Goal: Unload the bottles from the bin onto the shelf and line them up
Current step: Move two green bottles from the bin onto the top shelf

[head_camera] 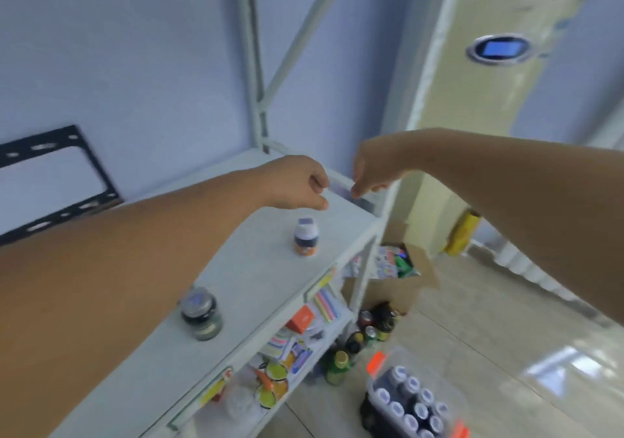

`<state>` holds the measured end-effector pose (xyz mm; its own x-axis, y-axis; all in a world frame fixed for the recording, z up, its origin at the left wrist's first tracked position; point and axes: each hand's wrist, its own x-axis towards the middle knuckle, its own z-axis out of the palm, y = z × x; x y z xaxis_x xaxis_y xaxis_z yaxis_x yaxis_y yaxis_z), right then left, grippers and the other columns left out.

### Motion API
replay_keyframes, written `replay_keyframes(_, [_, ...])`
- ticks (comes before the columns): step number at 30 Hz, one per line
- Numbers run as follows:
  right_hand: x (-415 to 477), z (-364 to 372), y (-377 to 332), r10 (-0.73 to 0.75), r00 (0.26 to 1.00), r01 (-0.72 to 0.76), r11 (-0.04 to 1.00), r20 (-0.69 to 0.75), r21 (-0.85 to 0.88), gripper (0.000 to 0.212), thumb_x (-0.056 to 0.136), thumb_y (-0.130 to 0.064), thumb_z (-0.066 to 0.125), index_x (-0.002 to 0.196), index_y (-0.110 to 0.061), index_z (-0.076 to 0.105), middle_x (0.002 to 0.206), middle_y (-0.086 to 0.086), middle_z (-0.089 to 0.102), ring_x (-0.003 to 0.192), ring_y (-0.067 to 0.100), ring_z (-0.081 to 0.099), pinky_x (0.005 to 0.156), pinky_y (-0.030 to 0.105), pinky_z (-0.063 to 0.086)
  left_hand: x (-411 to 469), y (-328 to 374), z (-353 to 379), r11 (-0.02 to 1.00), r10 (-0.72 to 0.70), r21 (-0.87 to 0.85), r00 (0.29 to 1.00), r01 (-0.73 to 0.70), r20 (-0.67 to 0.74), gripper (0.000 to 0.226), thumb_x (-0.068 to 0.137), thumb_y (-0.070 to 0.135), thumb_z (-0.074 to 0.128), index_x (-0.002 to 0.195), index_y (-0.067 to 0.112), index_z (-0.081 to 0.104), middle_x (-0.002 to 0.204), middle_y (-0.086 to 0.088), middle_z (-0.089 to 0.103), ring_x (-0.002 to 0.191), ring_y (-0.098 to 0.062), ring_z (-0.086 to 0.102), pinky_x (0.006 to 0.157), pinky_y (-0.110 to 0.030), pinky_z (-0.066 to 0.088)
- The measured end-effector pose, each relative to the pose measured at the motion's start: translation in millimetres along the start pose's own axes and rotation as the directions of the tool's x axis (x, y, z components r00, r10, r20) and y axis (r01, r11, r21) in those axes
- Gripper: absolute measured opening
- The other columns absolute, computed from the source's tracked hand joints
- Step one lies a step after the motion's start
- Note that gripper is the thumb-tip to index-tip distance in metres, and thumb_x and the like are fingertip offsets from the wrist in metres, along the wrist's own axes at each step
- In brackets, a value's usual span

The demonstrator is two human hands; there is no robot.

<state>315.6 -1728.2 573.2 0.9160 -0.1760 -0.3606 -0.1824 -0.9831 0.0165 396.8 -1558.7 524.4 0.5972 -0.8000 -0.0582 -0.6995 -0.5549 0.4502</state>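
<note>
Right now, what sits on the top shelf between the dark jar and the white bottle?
Nothing. In the head view, the top shelf between the dark jar and the white bottle is bare white surface.

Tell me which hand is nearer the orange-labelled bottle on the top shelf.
Left. The left hand hovers just beyond the bottle; the right hand is farther off, beyond it and to its right, near the far corner of the shelf.
</note>
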Motion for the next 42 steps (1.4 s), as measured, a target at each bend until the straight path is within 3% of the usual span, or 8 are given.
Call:
replay_keyframes(8, [-54.2, 104.3, 160.7, 0.26, 0.948, -0.293, 0.938, 0.185, 0.186, 0.038, 0.085, -0.039, 0.072, 0.059, -0.012, 0.063, 0.041, -0.008, 0.06, 0.039, 0.005, 0.056, 0.062, 0.025, 0.052, 87.1, 119.9, 105.8, 0.969, 0.234, 0.017, 0.935, -0.247, 0.268, 0.036, 0.08, 0.036, 0.08, 0.112, 0.021, 0.071, 0.102, 0.012, 0.069, 0.096, -0.01, 0.067, 0.091, -0.034, 0.055])
replay_keyframes(17, [-69.3, 288.3, 284.0, 0.315, 0.852, -0.459, 0.833, 0.418, 0.308, 0.042, 0.083, -0.044, 0.072, 0.056, -0.013, 0.061, 0.037, -0.009, 0.059, 0.037, 0.007, 0.058, 0.063, 0.029, 0.054, 143.9, 167.2, 277.4, 0.954, 0.211, 0.051, 0.784, -0.295, 0.584, 0.031, 0.082, 0.028, 0.077, 0.111, 0.017, 0.074, 0.104, 0.005, 0.072, 0.095, -0.015, 0.066, 0.084, -0.028, 0.053])
replay_keyframes(22, [-63.6, 384.9, 285.7, 0.314, 0.811, -0.516, 0.782, 0.493, 0.35, 0.047, 0.084, -0.044, 0.069, 0.051, -0.013, 0.055, 0.053, -0.001, 0.059, 0.067, 0.024, 0.062, 0.081, 0.036, 0.057, 157.7, 148.8, 375.4, 0.973, 0.119, 0.052, 0.683, -0.225, 0.721, 0.038, 0.086, 0.029, 0.074, 0.121, 0.017, 0.07, 0.115, 0.003, 0.07, 0.096, -0.014, 0.064, 0.081, -0.027, 0.052])
replay_keyframes(27, [-48.3, 490.2, 263.9, 0.411, 0.78, -0.613, 0.652, 0.472, 0.445, 0.036, 0.088, -0.034, 0.066, 0.112, -0.006, 0.064, 0.115, 0.01, 0.066, 0.108, 0.031, 0.061, 0.091, 0.036, 0.051, 160.5, 114.6, 486.1, 0.987, 0.046, 0.057, 0.612, -0.148, 0.789, 0.031, 0.083, 0.03, 0.073, 0.107, 0.011, 0.075, 0.107, -0.006, 0.075, 0.099, -0.022, 0.069, 0.087, -0.037, 0.057])
replay_keyframes(32, [-22.2, 591.7, 239.1, 0.405, 0.73, -0.672, 0.573, 0.551, 0.469, 0.014, 0.089, -0.024, 0.056, 0.098, -0.013, 0.056, 0.108, 0.012, 0.066, 0.097, 0.032, 0.062, 0.071, 0.031, 0.044, 164.2, 75.1, 598.1, 0.981, 0.044, 0.069, 0.557, -0.18, 0.83, 0.018, 0.082, 0.028, 0.069, 0.079, 0.011, 0.064, 0.091, -0.011, 0.071, 0.084, -0.027, 0.063, 0.063, -0.033, 0.051])
replay_keyframes(35, [-2.2, 643.9, 230.1, 0.423, 0.674, -0.724, 0.54, 0.605, 0.43, 0.013, 0.087, -0.021, 0.057, 0.099, -0.017, 0.054, 0.107, 0.007, 0.066, 0.096, 0.03, 0.063, 0.07, 0.031, 0.044, 161.7, 52.0, 658.7, 0.986, 0.019, 0.075, 0.558, -0.146, 0.829, 0.016, 0.084, 0.029, 0.067, 0.085, 0.015, 0.06, 0.089, -0.005, 0.062, 0.085, -0.023, 0.056, 0.058, -0.03, 0.04])
replay_keyframes(38, [15.7, 694.8, 221.2, 0.458, 0.679, -0.7, 0.64, 0.574, 0.317, 0.014, 0.084, -0.02, 0.061, 0.097, -0.016, 0.059, 0.099, 0.002, 0.066, 0.08, 0.025, 0.058, 0.067, 0.031, 0.041, 155.4, 31.4, 718.1, 0.991, -0.043, 0.105, 0.535, -0.085, 0.844, 0.017, 0.084, 0.025, 0.064, 0.075, 0.015, 0.053, 0.073, -0.002, 0.055, 0.068, -0.02, 0.054, 0.052, -0.029, 0.035])
replay_keyframes(42, [35.1, 748.0, 211.6, 0.434, 0.72, -0.614, 0.762, 0.542, 0.205, 0.009, 0.084, -0.017, 0.056, 0.08, -0.024, 0.052, 0.098, -0.001, 0.07, 0.099, 0.023, 0.063, 0.112, 0.036, 0.029, 142.1, 8.7, 775.3, 0.989, -0.083, 0.134, 0.532, -0.059, 0.843, 0.028, 0.084, 0.025, 0.067, 0.069, 0.019, 0.044, 0.08, -0.005, 0.058, 0.072, -0.025, 0.056, 0.049, -0.029, 0.029])
